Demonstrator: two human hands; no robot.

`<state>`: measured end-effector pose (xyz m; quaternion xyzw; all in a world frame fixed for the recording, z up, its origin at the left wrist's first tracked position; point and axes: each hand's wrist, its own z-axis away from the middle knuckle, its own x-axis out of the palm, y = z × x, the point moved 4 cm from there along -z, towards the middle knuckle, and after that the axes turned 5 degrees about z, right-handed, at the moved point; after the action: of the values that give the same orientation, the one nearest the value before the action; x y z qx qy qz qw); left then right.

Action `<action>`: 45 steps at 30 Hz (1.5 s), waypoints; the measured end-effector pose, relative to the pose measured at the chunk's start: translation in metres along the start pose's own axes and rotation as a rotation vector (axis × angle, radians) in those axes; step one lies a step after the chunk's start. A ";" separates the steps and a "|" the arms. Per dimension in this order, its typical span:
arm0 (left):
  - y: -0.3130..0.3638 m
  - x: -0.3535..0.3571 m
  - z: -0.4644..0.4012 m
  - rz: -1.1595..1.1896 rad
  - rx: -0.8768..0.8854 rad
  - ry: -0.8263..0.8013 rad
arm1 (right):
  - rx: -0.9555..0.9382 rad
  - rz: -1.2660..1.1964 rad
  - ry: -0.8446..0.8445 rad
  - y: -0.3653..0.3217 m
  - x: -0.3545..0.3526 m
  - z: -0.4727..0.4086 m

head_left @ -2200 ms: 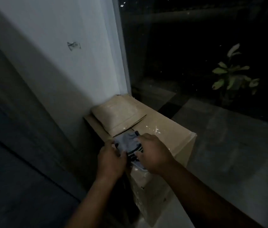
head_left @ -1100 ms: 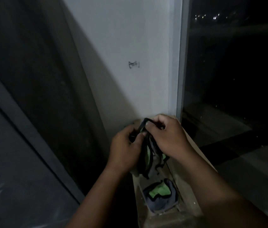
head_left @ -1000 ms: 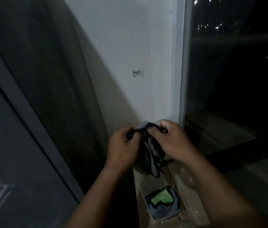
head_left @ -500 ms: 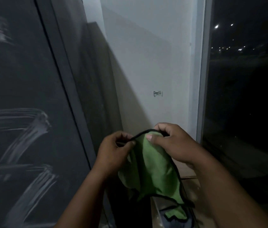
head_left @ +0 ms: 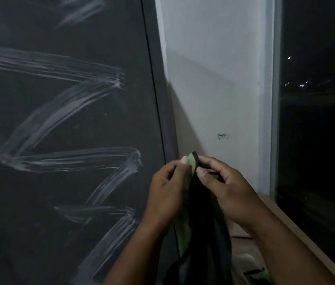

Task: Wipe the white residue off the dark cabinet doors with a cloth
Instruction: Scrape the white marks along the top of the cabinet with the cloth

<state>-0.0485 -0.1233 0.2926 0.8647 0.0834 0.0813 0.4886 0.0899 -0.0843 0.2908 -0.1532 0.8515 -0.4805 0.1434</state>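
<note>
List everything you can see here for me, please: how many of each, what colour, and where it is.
cabinet door: one, dark, filling the left side.
white residue: one zigzag of white streaks across the door.
wall: one, white, right of the door.
small mark: one, dark, on the wall above the hands.
window: one, dark glass with distant lights, far right.
cardboard box: one, tan, low right under the window; only partly in view.
cloth: one, green with black edging, hanging between the hands.
left hand: one, pinching the cloth's top edge.
right hand: one, pinching the same edge beside it.
</note>
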 end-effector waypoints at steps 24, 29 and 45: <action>0.204 -0.141 -0.037 -0.195 0.453 0.045 | -0.378 -0.022 0.632 -0.152 0.181 -0.031; 0.236 -0.156 -0.069 -0.672 0.697 0.281 | -0.522 0.145 0.721 -0.176 0.169 -0.061; 0.310 -0.202 -0.175 -1.352 0.699 0.519 | -0.676 0.800 0.872 -0.244 0.121 -0.196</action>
<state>-0.2636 -0.1808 0.6362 0.6833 0.7206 -0.0645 0.0983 -0.0675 -0.1004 0.5867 0.3448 0.9258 -0.1160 -0.1022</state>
